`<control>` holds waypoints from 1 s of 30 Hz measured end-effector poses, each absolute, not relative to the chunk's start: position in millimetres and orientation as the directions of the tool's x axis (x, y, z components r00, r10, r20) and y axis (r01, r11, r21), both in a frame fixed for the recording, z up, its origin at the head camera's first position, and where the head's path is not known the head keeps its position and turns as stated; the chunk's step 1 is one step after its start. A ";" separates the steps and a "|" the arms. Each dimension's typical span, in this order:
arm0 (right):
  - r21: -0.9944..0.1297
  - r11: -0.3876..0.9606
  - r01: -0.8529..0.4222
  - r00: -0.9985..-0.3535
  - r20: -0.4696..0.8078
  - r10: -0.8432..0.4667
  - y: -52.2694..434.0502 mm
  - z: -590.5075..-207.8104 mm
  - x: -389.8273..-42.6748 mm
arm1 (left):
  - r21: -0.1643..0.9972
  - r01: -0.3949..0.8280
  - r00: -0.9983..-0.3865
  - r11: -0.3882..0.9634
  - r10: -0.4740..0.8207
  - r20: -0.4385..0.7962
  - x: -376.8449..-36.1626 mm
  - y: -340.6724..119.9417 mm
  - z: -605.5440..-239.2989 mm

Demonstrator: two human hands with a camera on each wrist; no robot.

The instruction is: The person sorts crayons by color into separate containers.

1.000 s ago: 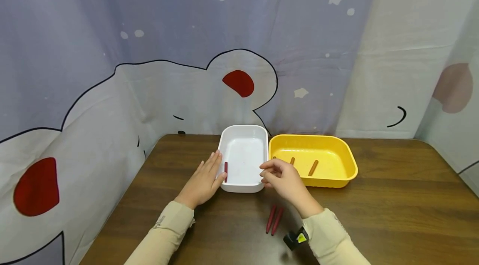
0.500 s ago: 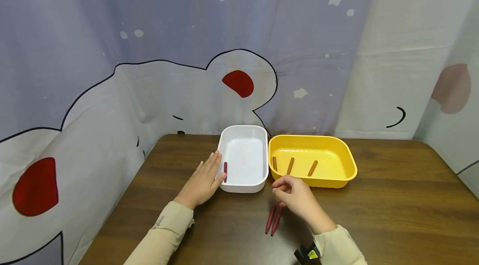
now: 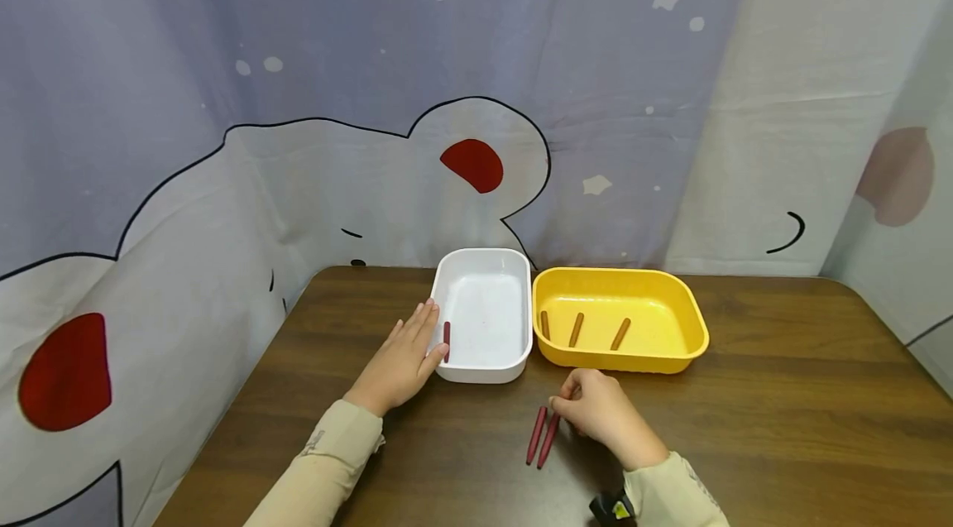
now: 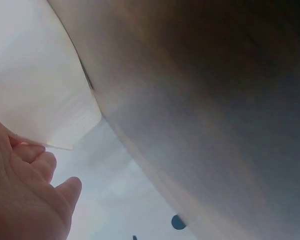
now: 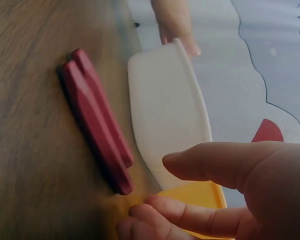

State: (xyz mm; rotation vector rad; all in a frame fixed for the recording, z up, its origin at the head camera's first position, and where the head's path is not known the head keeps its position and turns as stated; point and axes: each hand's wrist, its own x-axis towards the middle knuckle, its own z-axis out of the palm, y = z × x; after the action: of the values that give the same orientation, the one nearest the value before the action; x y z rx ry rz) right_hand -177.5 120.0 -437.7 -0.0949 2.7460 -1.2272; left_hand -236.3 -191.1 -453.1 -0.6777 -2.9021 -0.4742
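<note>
Two dark red crayons [image 5: 97, 125] lie side by side on the table, below the trays in the head view. My right hand [image 3: 599, 411] hovers at the far end of the right-hand crayon [image 3: 547, 444]. In the right wrist view its thumb and fingers are parted, with nothing between them; a gap shows to the crayons. My left hand [image 3: 398, 361] rests with straight fingers against the left side of the white tray [image 3: 484, 374]. One more dark red crayon [image 3: 447, 337] lies inside that tray, along its left wall, near my left thumb.
Right beside the white tray stands a yellow tray [image 3: 648, 363] with three orange-brown crayons inside, one being the rightmost crayon [image 3: 620, 334]. A printed curtain [image 3: 610, 97] hangs behind the wooden table [image 3: 804, 395].
My right hand has drawn back from the white tray's right edge, down and to the right, to the two crayons on the table. The left hand has stayed in place.
</note>
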 end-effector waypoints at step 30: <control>-0.567 0.823 -0.043 -0.986 -0.108 -0.126 118.5 -445.6 -176.8 | 0.272 0.456 -0.888 0.847 0.413 0.203 -235.6 -190.3 -451.2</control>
State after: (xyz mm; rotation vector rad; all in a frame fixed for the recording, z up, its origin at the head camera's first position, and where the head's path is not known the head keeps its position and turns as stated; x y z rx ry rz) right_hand -176.8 118.5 -445.6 -0.1335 2.8637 -0.8860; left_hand -235.6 -190.3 -451.2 -0.6830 -2.8870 -0.4768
